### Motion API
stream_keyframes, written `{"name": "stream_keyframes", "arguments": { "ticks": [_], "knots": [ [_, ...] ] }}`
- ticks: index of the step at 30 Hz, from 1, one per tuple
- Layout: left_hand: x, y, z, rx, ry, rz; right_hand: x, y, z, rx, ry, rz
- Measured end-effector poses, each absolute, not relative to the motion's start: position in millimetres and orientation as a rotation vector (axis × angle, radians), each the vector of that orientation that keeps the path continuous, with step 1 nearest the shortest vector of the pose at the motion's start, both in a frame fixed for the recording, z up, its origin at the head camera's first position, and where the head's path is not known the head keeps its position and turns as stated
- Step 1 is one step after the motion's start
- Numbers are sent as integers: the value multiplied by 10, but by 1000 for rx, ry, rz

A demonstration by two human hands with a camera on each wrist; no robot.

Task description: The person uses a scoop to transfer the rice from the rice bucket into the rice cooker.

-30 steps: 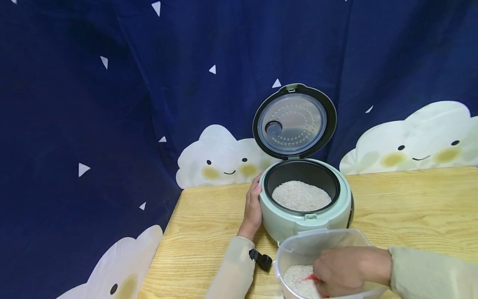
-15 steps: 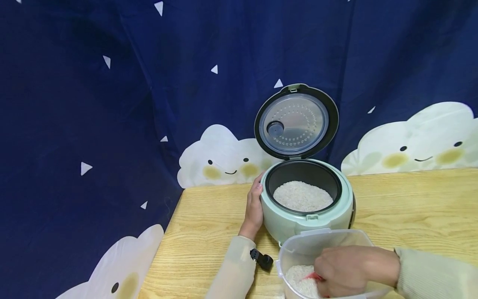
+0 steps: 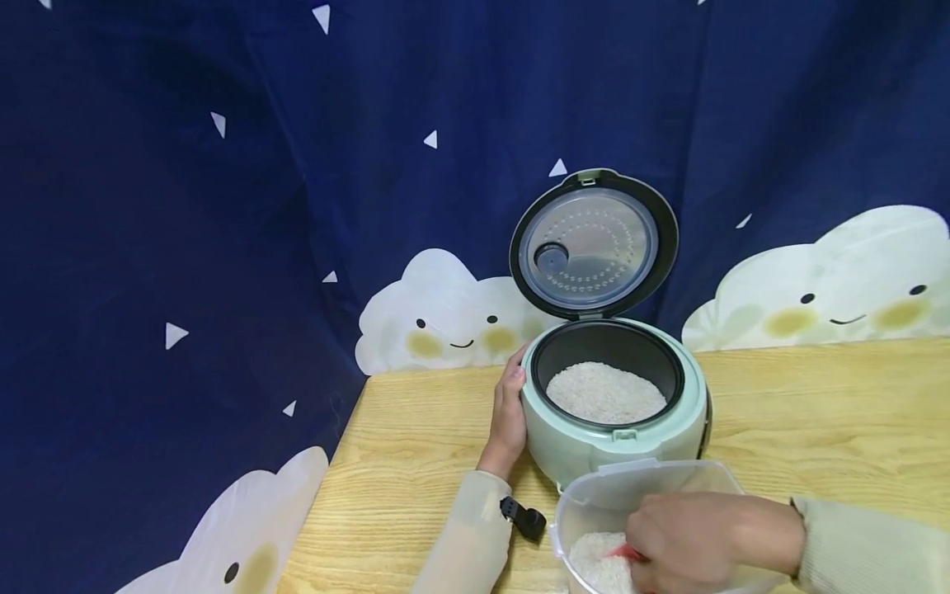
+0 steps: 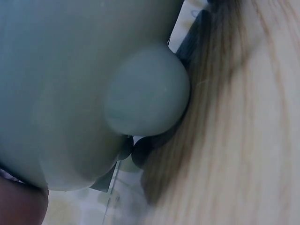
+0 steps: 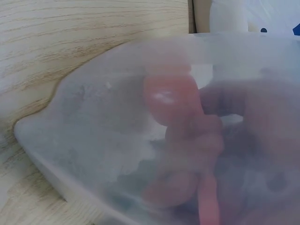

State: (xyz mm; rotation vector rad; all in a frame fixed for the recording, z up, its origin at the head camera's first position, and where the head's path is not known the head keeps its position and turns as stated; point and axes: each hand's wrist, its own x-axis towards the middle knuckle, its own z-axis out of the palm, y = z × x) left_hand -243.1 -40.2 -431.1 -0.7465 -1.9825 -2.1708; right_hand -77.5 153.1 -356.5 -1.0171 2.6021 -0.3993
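A pale green rice cooker (image 3: 582, 450) stands with its lid (image 3: 594, 247) raised, and white rice (image 3: 604, 393) lies in its dark inner pot. My left hand (image 3: 508, 421) rests along the cooker's left side with fingers extended. The left wrist view shows the cooker's wall (image 4: 61, 93) close up and part of a finger (image 4: 21, 204) against it. In front of the cooker is a translucent plastic container (image 3: 668, 477) with rice inside. Reaching into it, my right hand (image 3: 690, 536) grips a red scoop (image 3: 626, 553). Through the cloudy container wall, the right wrist view shows the scoop's rounded bowl (image 5: 171, 96).
Both items stand on a light wooden table (image 3: 416, 445). A black strap (image 3: 527, 521) sits by my left sleeve. Behind the table hangs a dark blue curtain (image 3: 445, 190) with smiling white clouds. The container is right up against the cooker's front in the head view.
The whole head view has shifted slightly to the right and down. My left hand stays on the cooker, and my right hand stays in the container with the scoop.
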Motion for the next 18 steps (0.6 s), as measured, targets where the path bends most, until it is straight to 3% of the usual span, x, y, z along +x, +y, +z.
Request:
{"name": "stream_keyframes", "arguments": {
  "ticks": [6, 18],
  "knots": [
    [-2442, -407, -4331, -742, -1999, -2162, -786, 1568, -3547, -1111, 2591, -460],
    [-2445, -402, -4337, -726, -2011, -2157, -775, 1611, -3435, -884, 2548, -553]
  ]
}}
